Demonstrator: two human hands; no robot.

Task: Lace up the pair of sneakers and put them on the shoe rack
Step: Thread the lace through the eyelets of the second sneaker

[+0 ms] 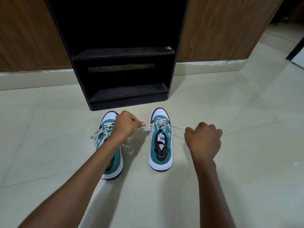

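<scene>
Two teal-and-white sneakers stand side by side on the floor, toes toward a black shoe rack [171, 74]. The right sneaker [160, 148] has a beige lace [175, 126] threaded through its upper eyelets, and both ends are drawn out sideways and taut. My left hand [125, 125] pinches the left end between thumb and finger. My right hand [204, 140] is fisted around the right end. The left sneaker [107, 125] lies partly under my left forearm, its beige lace loose and spilling over both sides.
The rack's two low shelves [123, 52] hold nothing. Wood-panelled walls [222, 30] flank the rack. Pale floor tiles [213, 195] stretch all around the shoes. A dark-edged white object [297, 58] sits at the far right.
</scene>
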